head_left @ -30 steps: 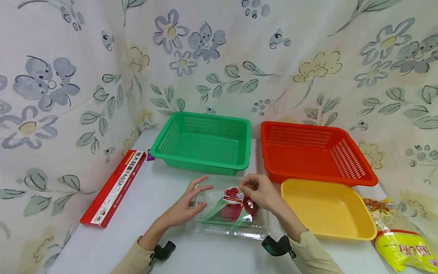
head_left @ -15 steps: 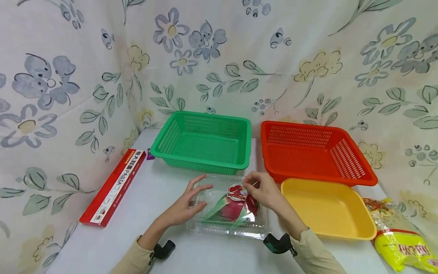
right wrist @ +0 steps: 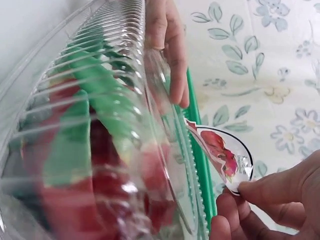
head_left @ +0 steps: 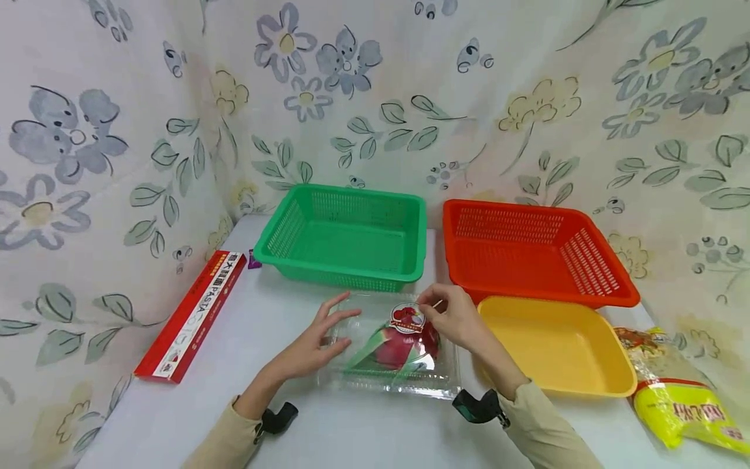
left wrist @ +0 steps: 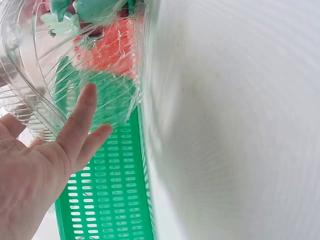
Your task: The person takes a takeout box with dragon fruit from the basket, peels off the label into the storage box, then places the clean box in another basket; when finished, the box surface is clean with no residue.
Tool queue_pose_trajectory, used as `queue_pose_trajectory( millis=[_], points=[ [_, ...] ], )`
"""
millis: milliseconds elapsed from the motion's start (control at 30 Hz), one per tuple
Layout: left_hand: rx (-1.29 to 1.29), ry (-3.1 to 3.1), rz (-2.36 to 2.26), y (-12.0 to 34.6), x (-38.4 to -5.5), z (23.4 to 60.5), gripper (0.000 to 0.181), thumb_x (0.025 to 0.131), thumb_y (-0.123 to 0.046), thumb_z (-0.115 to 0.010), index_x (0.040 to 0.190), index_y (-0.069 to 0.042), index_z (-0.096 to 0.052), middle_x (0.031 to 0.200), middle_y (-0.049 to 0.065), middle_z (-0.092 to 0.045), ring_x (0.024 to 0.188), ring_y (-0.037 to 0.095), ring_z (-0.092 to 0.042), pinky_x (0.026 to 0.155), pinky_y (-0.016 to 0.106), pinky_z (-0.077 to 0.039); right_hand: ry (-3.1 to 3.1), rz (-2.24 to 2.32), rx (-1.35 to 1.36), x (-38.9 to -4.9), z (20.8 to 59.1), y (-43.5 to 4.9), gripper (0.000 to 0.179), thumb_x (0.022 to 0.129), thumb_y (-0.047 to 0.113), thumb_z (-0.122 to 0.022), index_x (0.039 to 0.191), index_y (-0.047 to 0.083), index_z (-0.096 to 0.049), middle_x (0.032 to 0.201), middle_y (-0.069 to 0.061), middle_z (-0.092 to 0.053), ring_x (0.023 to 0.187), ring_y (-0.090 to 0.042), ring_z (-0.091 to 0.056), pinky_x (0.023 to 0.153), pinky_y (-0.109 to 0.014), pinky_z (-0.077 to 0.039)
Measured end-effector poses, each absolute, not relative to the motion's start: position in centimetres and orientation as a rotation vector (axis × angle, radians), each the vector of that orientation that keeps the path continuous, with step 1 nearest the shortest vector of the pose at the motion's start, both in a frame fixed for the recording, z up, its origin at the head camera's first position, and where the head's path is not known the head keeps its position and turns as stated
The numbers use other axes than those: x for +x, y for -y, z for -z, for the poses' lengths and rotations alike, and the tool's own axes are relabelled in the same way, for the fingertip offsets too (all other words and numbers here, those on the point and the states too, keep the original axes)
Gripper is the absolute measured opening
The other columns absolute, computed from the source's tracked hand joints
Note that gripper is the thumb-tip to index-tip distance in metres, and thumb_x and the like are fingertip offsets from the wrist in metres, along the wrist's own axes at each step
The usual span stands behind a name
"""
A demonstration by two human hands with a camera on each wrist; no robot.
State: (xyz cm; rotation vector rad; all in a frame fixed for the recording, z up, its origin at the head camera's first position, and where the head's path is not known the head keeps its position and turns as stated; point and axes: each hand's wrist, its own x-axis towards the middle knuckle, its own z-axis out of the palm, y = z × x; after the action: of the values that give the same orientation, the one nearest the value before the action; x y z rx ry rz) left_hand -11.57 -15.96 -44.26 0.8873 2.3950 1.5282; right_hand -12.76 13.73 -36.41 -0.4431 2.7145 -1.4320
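A clear plastic clamshell box (head_left: 422, 391) holds red dragon fruit (head_left: 394, 353) with green scales. On its left side my left hand (head_left: 307, 345) rests with fingers spread. The left wrist view shows this hand (left wrist: 55, 155) with straight fingers against the clear wall. Over the lid, my right hand (head_left: 456, 319) pinches the right edge of a round sticker (head_left: 407, 318) with a dragon fruit picture. From the right wrist, the sticker (right wrist: 225, 155) stands tilted off the plastic on the pinched side, between thumb and forefinger; its other edge is at the lid.
Behind the box stand a green basket (head_left: 346, 277) and a red basket (head_left: 527, 301). A yellow tray (head_left: 551, 345) and a bag with a yellow-green label (head_left: 680, 404) lie to the right. At the left are a red pasta box (head_left: 190, 319) and a small purple packet (head_left: 254, 260).
My right hand has shifted slightly right and back with the sticker's edge. The left hand keeps its place at the box. The head view has tilted a little downward.
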Motion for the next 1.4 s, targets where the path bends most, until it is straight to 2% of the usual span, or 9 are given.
queue_pose_trajectory(
  millis=[233,400,667,933,1100,1300,1400],
  points=[
    [0.897,-2.387,-1.541,16.3,-11.38,44.23,0.05,0.098,-0.01,-0.06,0.145,-0.003,-0.045,0.162,0.011,-0.007,0.143,0.049,-0.015,0.09,0.071,-0.043,-2.69,1.446,-0.436,-13.14,36.09,-14.01,0.004,0.088,-0.001,-0.068,0.091,-0.001,-0.072,0.082,-0.008,-0.068,0.066,-0.018,-0.058,0.056,-0.024,-0.051],
    [0.906,-2.382,-1.55,15.95,-11.63,44.27,0.049,0.099,-0.014,-0.061,0.145,-0.01,-0.046,0.162,0.008,-0.007,0.144,0.046,-0.014,0.091,0.069,-0.044,-2.718,1.455,-0.45,-13.32,35.92,-14.38,0.005,0.087,-0.003,-0.069,0.09,-0.003,-0.073,0.08,-0.009,-0.069,0.065,-0.017,-0.059,0.054,-0.023,-0.05],
    [0.891,-2.374,-1.562,15.88,-11.78,44.36,0.05,0.098,-0.013,-0.061,0.145,-0.006,-0.046,0.162,0.007,-0.007,0.143,0.048,-0.015,0.091,0.071,-0.042,-2.716,1.402,-0.432,-13.47,36.13,-14.57,0.005,0.087,-0.001,-0.069,0.091,0.0,-0.072,0.084,-0.008,-0.068,0.068,-0.018,-0.058,0.058,-0.024,-0.052],
    [0.877,-2.363,-1.564,15.9,-11.72,44.37,0.049,0.098,-0.012,-0.06,0.145,-0.008,-0.046,0.162,0.008,-0.007,0.144,0.048,-0.012,0.093,0.071,-0.041,-2.715,1.388,-0.425,-13.56,36.64,-14.62,0.005,0.088,0.001,-0.07,0.093,0.0,-0.072,0.086,-0.007,-0.068,0.071,-0.019,-0.059,0.062,-0.024,-0.052],
    [0.881,-2.375,-1.558,15.86,-11.81,44.24,0.049,0.098,-0.013,-0.06,0.145,-0.011,-0.047,0.163,0.007,-0.007,0.144,0.048,-0.014,0.092,0.073,-0.04,-2.717,1.405,-0.431,-13.62,36.58,-14.59,0.005,0.088,-0.001,-0.07,0.091,0.0,-0.072,0.085,-0.008,-0.069,0.071,-0.019,-0.06,0.061,-0.024,-0.053],
    [0.904,-2.38,-1.562,15.89,-11.8,44.16,0.048,0.098,-0.012,-0.06,0.145,-0.006,-0.047,0.162,0.01,-0.008,0.143,0.05,-0.014,0.09,0.071,-0.042,-2.711,1.392,-0.439,-13.7,36.59,-14.57,0.004,0.088,0.0,-0.069,0.092,0.0,-0.072,0.085,-0.007,-0.069,0.071,-0.019,-0.06,0.061,-0.024,-0.053],
    [0.899,-2.373,-1.559,15.95,-11.73,44.18,0.049,0.098,-0.014,-0.06,0.145,-0.009,-0.047,0.162,0.01,-0.007,0.144,0.049,-0.013,0.091,0.069,-0.043,-2.712,1.394,-0.438,-13.7,36.69,-14.58,0.004,0.088,0.0,-0.069,0.091,0.0,-0.072,0.084,-0.007,-0.069,0.07,-0.018,-0.06,0.06,-0.024,-0.052]
  ],
)
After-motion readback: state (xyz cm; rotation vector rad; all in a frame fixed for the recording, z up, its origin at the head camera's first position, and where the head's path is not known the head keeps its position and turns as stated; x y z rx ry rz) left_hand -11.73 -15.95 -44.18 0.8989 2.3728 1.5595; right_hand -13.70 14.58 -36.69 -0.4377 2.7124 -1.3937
